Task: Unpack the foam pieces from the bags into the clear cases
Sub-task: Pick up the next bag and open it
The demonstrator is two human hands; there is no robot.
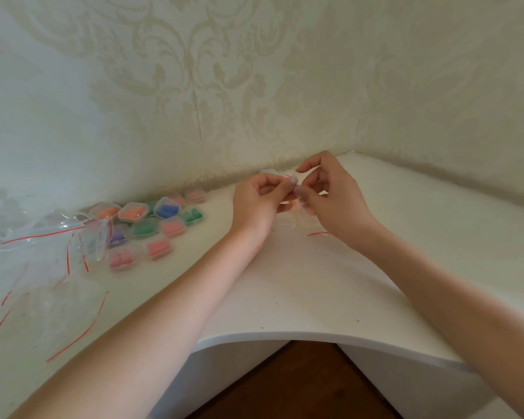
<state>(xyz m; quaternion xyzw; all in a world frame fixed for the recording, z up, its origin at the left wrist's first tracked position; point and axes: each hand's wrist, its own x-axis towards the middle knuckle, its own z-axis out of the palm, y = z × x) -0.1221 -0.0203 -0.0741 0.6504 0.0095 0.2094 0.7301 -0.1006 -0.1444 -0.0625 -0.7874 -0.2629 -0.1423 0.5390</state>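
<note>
My left hand (262, 198) and my right hand (330, 192) meet above the white corner desk (300, 282), and both pinch the top of a small clear zip bag (288, 204) with a red seal line. Something pinkish shows faintly inside the bag between my fingers. The bag's lower part hangs toward the desk, mostly hidden by my hands. At the left, a cluster of several small clear cases (152, 225) lies on the desk, filled with orange, pink, green, blue and purple foam pieces.
A heap of clear zip bags (43, 267) with red seals covers the desk's far left. Another red seal strip (318, 234) lies under my right wrist. Patterned walls close in behind and to the right. The desk's curved front edge drops to a wood floor (300, 385).
</note>
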